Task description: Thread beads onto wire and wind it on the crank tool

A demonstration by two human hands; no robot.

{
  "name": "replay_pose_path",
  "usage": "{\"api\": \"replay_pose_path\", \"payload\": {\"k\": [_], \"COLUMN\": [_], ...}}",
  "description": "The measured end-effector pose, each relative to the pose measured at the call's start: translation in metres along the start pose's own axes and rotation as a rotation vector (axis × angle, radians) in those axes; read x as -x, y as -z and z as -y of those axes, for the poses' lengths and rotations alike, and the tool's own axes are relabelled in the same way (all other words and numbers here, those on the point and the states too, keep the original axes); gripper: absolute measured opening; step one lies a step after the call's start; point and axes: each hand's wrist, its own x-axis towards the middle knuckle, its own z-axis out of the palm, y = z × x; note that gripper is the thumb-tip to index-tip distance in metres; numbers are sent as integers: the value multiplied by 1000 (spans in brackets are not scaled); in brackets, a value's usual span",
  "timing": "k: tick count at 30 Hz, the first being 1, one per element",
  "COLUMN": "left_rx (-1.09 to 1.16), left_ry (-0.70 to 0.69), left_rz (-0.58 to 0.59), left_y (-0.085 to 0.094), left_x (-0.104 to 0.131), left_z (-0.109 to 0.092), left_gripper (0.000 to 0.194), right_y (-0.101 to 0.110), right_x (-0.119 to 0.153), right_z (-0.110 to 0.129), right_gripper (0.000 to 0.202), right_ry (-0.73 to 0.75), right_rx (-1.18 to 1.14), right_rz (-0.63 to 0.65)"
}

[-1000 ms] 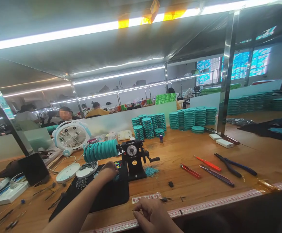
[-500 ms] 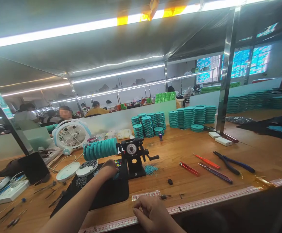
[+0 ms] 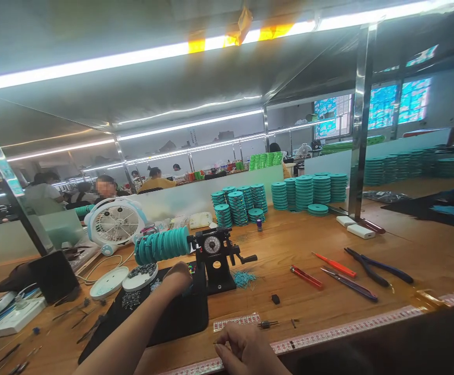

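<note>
My left hand (image 3: 180, 278) reaches over the black mat (image 3: 172, 315), just left of the black hand-cranked winder (image 3: 217, 260); its fingers are hidden behind the back of the hand, near small coloured beads (image 3: 191, 269). Teal spools (image 3: 162, 245) sit in a row on the winder's shaft. At the table's front edge, my right hand (image 3: 240, 346) is closed in a pinch beside a short printed strip (image 3: 237, 321). Whatever lies between its fingertips is too small to make out. A white dish (image 3: 140, 277) of dark small parts stands left of my left hand.
Stacks of teal spools (image 3: 238, 208) stand at the back. On the right lie pliers (image 3: 379, 265), tweezers (image 3: 349, 284), an orange tool (image 3: 334, 264) and a red cutter (image 3: 306, 276). A white fan (image 3: 115, 221) and a power strip (image 3: 16, 316) are on the left. People sit beyond the partition.
The camera view has shifted slightly. My left hand has turned a little, so its fingers are now hidden. My right hand keeps its pinch near the printed strip.
</note>
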Motion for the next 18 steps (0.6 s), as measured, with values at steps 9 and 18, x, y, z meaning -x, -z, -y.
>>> {"api": "replay_pose_path", "payload": {"k": [9,18], "left_rx": [304,1317], "left_ry": [-79,-38], "left_rz": [-120,153], "left_y": [12,-37], "left_x": [54,155], "left_z": [2,-29], "left_gripper": [17,29], "right_y": [8,22], "right_x": [1,0], "right_z": [8,22], "right_gripper": [13,25], "right_ry": [-14,-245], "right_rx": [-132,-541], "right_rz": [50,-187]}}
